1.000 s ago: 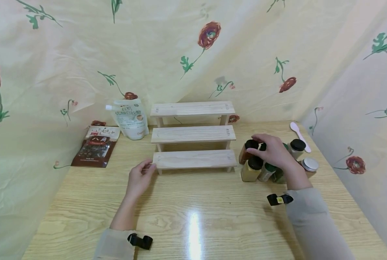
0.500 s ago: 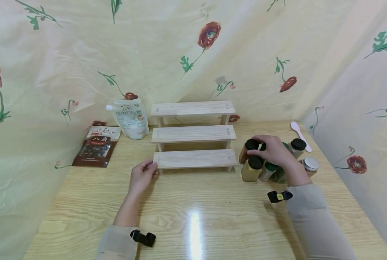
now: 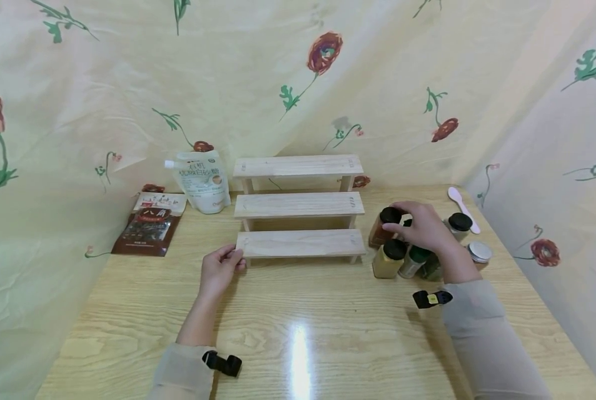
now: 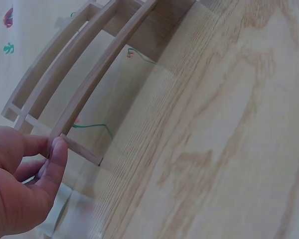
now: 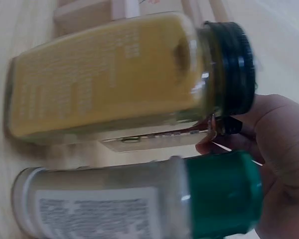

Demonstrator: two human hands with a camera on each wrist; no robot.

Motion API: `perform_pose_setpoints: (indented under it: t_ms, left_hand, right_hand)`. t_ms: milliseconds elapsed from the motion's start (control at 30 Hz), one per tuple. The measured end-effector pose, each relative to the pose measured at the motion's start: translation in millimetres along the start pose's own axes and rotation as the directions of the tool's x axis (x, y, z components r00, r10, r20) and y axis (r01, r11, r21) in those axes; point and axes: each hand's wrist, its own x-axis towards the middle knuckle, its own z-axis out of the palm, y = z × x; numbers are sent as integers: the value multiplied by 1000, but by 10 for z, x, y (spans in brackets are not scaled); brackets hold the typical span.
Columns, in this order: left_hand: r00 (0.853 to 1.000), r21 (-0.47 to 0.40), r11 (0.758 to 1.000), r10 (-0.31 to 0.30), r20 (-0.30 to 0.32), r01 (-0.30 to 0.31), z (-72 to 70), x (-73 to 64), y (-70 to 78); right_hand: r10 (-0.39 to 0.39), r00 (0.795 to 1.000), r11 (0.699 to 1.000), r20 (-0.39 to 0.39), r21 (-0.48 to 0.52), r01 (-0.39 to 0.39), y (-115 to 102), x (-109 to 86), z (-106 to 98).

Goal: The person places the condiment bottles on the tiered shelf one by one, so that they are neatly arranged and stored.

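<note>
Head view. My right grip, at 3 o'clock of the three-tier wooden rack, holds the reddish-brown jar near its black cap, thumb on the near side. Jar leans slightly; cannot tell whether its base touches the surface. My left grip, at the rack's 8 o'clock, pinches the lowest tier's end. Progress (judgement): early; one jar in hand, no jar on the rack, the others grouped on the surface. Close obstacles around the held jar: yellow jar at 6 o'clock, green-capped jar between 4 and 5. Farther out: white-lidded jar past 3, pale spoon past 2. White pouch and brown packet sit toward the rack's 9–10 o'clock.

Left wrist view. Thumb and fingers close on the tier's corner, beside a leg.

Right wrist view. Blurred; the yellow and green-capped jars mostly screen the held jar.
</note>
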Motion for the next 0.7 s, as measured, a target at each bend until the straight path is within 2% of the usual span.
perform_pose_setpoints:
  t_ms: [233,333,700]
  left_hand:
    - [1000,-12,1000,-5,11,5,-20,-7,17]
    - [1000,-26,1000,1,-3,-1,-10,4,19]
    - [1000,-50,999,-16,3,16,-13,11,7]
  right_hand:
    - [-3,991,999,-137,33,8,-85,60,-129]
    - [-17,983,998,-185,50,27,-125,102,-198]
    - [-21,964,995,-265,88,45,-384,290,-454]
